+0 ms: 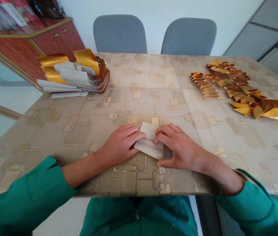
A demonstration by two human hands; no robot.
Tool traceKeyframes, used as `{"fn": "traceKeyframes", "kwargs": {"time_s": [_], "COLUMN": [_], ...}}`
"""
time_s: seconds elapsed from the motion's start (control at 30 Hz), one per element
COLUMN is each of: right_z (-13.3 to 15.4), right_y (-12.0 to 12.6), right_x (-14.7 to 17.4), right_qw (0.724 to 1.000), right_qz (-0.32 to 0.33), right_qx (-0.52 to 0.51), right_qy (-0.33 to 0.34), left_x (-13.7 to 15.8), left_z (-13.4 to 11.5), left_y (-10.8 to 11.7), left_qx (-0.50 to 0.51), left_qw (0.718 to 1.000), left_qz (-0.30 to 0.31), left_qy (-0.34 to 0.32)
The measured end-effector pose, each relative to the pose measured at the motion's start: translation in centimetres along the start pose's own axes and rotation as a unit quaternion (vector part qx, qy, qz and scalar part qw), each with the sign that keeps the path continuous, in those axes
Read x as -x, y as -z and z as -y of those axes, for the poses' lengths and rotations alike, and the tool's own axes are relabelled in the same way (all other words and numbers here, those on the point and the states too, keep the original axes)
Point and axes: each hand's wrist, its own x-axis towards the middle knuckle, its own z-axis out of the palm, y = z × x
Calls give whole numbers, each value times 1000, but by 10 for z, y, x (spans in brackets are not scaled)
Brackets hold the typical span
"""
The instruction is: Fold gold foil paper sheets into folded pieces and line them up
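Note:
Between my two hands, near the table's front edge, lies a small pale sheet of paper (148, 146) with a crease or folded flap across it. My left hand (123, 144) grips its left end, thumb on top and the other fingers curled around the edge. At the right end, my right hand (178, 146) has its fingertips bent onto the upper face and its thumb at the near edge. The paper's underside is hidden, as are some of my fingertips.
A loose stack of gold-and-white paper sheets (80, 75) rests at the back left. Folded gold paper pieces (244, 88) lie in rows at the back right. Two grey chairs (120, 34) stand beyond the patterned tablecloth (141, 101). A wooden cabinet (52, 41) is at the far left.

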Motion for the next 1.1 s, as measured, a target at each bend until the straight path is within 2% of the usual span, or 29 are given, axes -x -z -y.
{"fn": "traceKeyframes", "kwargs": {"time_s": [0.23, 0.4, 0.8, 1.1], "right_z": [2, 3, 4, 3], "right_y": [-2, 1, 0, -1], "right_x": [-2, -2, -2, -5], "right_qw": [1000, 1000, 999, 999], "right_qz": [5, 7, -15, -26], "right_qx": [15, -16, -39, -36], "right_qy": [-9, -22, -13, -27], "left_x": [0, -1, -2, 0], "left_z": [-1, -1, 0, 4], "left_y": [0, 0, 2, 0], "left_qx": [21, 36, 55, 1], "left_qw": [1000, 999, 998, 997], "left_qz": [-16, -31, -26, -24], "left_qy": [2, 5, 21, 74]}}
